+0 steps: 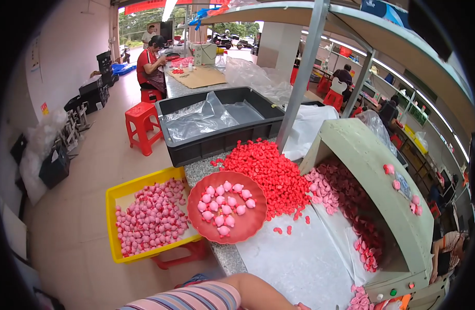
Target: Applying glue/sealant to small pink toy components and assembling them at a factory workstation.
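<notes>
From where I watch, through the head camera, the person's left arm, in a striped sleeve (191, 298), enters at the bottom and bends rightward. Only a sliver of the left hand (302, 307) shows, at the tabletop's near edge, so I cannot tell whether its fingers are apart, together or closed on something. The right hand is out of view.

Nearest to that sliver, on its right, a small heap of loose pink pieces (362, 298) lies at the near right of the tabletop (228, 261), below the mouth of a pale green hood (377, 160). The heap is too jumbled to show one long axis. With the right hand unseen, I cannot say which hand is nearer.

Ahead of the left hand, a white sheet (294, 258) spreads flat, giving room as far as a few stray red pieces (283, 230) and a large red pile (263, 170). The hood walls off the right side. To the left, a round red bowl (254, 221) of pink-and-red balls (226, 209) juts over the tabletop's left edge. Beyond that edge is a yellow tray (111, 217), full of similar balls. A black tray (222, 149) borders the far side.
</notes>
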Motion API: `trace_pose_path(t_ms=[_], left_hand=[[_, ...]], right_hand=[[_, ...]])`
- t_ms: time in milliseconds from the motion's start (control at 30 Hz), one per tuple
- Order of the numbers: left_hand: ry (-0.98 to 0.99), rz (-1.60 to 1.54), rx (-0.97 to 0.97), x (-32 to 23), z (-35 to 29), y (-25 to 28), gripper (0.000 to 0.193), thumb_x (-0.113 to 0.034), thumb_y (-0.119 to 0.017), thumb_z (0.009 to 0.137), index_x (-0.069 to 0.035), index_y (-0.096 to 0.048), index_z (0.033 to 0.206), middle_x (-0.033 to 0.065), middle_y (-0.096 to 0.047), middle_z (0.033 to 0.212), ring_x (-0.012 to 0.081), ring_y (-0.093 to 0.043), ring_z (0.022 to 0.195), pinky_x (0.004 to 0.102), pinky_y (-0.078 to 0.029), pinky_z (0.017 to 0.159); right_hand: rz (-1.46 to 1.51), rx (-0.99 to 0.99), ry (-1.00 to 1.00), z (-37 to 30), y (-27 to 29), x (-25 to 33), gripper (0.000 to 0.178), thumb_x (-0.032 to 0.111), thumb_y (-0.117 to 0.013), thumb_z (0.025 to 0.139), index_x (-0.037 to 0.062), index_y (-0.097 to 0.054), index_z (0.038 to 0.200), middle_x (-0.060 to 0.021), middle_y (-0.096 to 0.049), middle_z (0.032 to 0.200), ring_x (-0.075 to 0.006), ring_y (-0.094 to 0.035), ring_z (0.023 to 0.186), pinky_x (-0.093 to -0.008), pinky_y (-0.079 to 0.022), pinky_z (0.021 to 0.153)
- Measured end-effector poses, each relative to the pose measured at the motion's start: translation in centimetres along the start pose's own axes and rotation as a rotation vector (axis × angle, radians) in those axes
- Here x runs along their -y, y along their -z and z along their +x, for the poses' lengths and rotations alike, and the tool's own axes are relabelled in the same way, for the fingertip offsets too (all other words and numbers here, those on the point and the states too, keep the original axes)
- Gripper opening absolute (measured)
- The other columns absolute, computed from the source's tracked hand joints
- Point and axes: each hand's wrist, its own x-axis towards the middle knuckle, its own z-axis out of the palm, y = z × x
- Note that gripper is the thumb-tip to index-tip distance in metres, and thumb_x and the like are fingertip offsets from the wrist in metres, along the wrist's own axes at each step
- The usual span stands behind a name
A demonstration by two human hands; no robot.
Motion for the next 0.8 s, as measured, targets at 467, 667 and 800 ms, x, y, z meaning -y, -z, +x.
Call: trace_pose_path(t_ms=[467,667,800], left_hand=[[1.096,2.942,-1.549,-11.0,-28.0,-3.6,0.051,-0.02,-0.069,0.066,-0.004,-0.052,0.112,0.0182,-0.036,0.13,0.0331,-0.028,0.126,0.0459,-0.031,0.097],[0.939,2.767,-1.624,-9.4,-25.5,-8.7,0.038,0.0,-0.062,0.066,-0.002,-0.058,0.104,0.0163,-0.039,0.13,0.033,-0.04,0.119,0.0374,-0.036,0.096],[1.232,2.86,-1.54,-7.1,-26.0,-11.2,0.035,-0.001,-0.063,0.063,-0.002,-0.061,0.099,0.0154,-0.04,0.129,0.032,-0.039,0.119,0.0401,-0.038,0.093]], right_hand=[[-0.052,0.06,0.084,2.1,-0.9,-0.8,0.01,0.012,-0.059,0.08,0.0037,-0.061,0.085,-0.0016,-0.051,0.058,-0.0085,-0.045,0.052,-0.0217,-0.037,0.048],[-0.068,0.108,0.122,2.7,-1.4,-0.6,0.009,0.01,-0.058,0.08,0.0033,-0.061,0.086,-0.0014,-0.052,0.059,-0.0083,-0.046,0.053,-0.0214,-0.038,0.048],[-0.062,0.114,0.1,3.2,-1.3,-1.4,0.009,0.009,-0.058,0.08,0.0032,-0.061,0.086,-0.0014,-0.052,0.059,-0.0084,-0.047,0.053,-0.0216,-0.038,0.048]])
